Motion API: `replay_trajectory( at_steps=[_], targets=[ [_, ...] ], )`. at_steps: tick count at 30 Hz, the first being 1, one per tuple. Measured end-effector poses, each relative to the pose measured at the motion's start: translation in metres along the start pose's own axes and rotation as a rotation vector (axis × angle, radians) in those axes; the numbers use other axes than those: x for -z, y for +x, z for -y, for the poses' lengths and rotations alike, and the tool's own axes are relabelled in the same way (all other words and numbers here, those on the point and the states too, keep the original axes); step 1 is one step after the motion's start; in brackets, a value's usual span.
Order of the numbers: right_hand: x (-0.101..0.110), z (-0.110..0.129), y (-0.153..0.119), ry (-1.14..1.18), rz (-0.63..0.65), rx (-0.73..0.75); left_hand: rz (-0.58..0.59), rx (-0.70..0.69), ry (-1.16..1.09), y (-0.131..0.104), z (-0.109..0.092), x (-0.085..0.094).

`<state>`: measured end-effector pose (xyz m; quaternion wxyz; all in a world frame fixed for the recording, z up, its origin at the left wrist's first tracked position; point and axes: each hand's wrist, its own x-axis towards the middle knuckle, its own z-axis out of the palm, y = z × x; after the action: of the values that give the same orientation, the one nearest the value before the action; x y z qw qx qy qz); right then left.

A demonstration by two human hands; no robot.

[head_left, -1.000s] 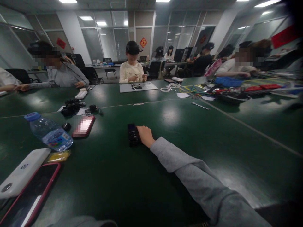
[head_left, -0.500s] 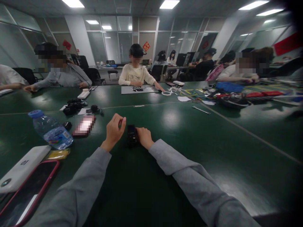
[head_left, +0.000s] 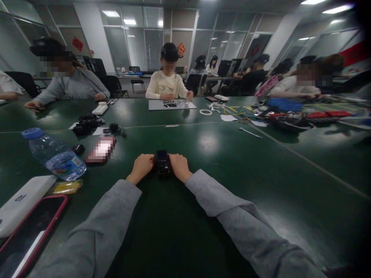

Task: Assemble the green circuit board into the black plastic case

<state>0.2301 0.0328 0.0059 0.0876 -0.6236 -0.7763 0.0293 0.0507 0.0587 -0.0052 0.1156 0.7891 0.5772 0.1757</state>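
Note:
A small black device with a little screen and a row of buttons [head_left: 163,163] stands on the dark green table in front of me. My left hand [head_left: 142,166] is closed against its left side, fingers curled towards its far edge. On the opposite side my right hand [head_left: 179,165] grips it in the same way, knuckles up. The fingertips of both hands are partly hidden by the device and by the hands themselves. Left of my left hand lies a phone with a blurred screen [head_left: 101,150].
On my left are a tilted water bottle [head_left: 58,156], a yellow packet [head_left: 67,187], a white power bank [head_left: 24,204] and a red-edged phone [head_left: 34,231]. Black gear [head_left: 87,125] lies beyond. A wrench [head_left: 251,133], cables and a blue tray [head_left: 285,104] are right. Co-workers sit opposite.
My left hand has come down from the air onto the device's left side and closed there. My right hand stays on the device. The view has shifted slightly.

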Motion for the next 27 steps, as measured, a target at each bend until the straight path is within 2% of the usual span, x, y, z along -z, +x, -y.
replay_trajectory(
  at_steps=[10, 16, 22, 27],
  targets=[
    [0.0, 0.002, 0.002, -0.037, 0.02, -0.018, 0.05, -0.012, 0.046, 0.0, 0.0, 0.001],
    [0.002, 0.002, 0.002, -0.036, 0.039, -0.049, -0.008, -0.033, -0.062, 0.002, 0.003, 0.0],
    [0.003, 0.001, 0.001, -0.018, 0.021, -0.021, -0.108, 0.012, -0.192, 0.009, 0.01, -0.005],
    [0.002, 0.0, 0.001, 0.013, 0.021, -0.028, -0.076, 0.012, -0.213, 0.009, 0.01, -0.005]
  ],
)
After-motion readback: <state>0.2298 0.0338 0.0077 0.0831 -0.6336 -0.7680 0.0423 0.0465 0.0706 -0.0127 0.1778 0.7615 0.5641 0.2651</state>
